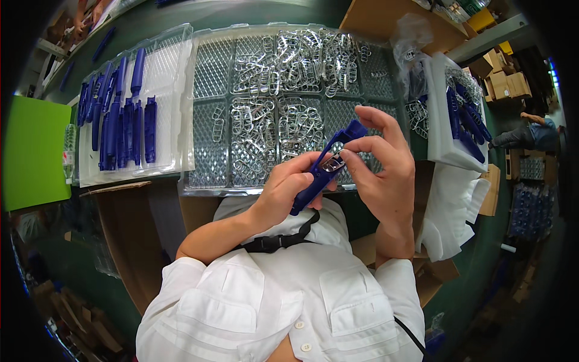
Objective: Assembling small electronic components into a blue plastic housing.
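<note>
My left hand [281,187] is closed around a long dark-blue plastic housing [306,198], which is tilted with its far end up and to the right. A small shiny silver frame piece [332,163] sits at an opening in the housing's upper part. My right hand [386,172] pinches at this piece with thumb and index finger, its other fingers raised. Both hands are above the near edge of a clear compartment tray [208,163]. Piles of similar silver frame pieces [253,123] fill several of its compartments.
At left, a clear tray [169,90] holds several blue housings [111,136], beside a plastic bottle [68,157] and a bright green panel [36,154]. A white foam box [443,136] with blue parts stands at right. Cardboard boxes [136,235] flank my lap. Other people are farther off.
</note>
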A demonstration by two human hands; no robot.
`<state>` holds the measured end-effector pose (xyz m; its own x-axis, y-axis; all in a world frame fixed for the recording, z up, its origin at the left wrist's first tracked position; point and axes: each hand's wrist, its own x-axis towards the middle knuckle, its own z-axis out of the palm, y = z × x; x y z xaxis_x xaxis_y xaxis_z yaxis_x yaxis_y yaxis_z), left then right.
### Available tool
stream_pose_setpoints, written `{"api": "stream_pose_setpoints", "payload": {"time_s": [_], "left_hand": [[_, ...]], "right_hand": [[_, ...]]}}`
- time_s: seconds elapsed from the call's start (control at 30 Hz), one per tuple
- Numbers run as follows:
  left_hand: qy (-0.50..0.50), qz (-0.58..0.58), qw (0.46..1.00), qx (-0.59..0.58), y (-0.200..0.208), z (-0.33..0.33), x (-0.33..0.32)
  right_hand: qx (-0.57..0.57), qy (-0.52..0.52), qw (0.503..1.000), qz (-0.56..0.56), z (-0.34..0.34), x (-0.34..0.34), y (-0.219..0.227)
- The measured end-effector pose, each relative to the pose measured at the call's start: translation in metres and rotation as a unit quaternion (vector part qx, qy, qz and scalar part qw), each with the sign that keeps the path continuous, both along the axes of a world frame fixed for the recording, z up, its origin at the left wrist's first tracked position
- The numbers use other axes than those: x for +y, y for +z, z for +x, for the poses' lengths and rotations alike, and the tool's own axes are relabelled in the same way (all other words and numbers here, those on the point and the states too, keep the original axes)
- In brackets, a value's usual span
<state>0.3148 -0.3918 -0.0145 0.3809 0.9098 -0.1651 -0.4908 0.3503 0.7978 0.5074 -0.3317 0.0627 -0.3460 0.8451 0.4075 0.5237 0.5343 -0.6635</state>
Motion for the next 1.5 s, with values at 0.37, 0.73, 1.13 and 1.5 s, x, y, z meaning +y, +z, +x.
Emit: {"api": "stream_pose_setpoints", "payload": {"time_s": [0.37, 0.73, 1.13, 1.5], "left_hand": [[0.016, 0.045, 0.996, 0.074, -0.007, 0.002, -0.004], [0.072, 0.105, 0.971, 0.202, 0.002, 0.003, 0.002], [0.056, 0.028, 0.968, 0.242, -0.008, 0.003, 0.01], [0.107, 0.048, 0.952, 0.282, -0.009, 0.003, 0.019]], "right_hand": [[-0.082, -0.002, 0.997, -0.003, -0.015, -0.01, -0.01], [-0.046, -0.066, 0.996, -0.032, -0.013, -0.008, -0.019], [0.053, -0.077, 0.981, -0.171, -0.016, -0.014, -0.045], [0.046, -0.055, 0.992, -0.103, -0.013, -0.006, -0.059]]}}
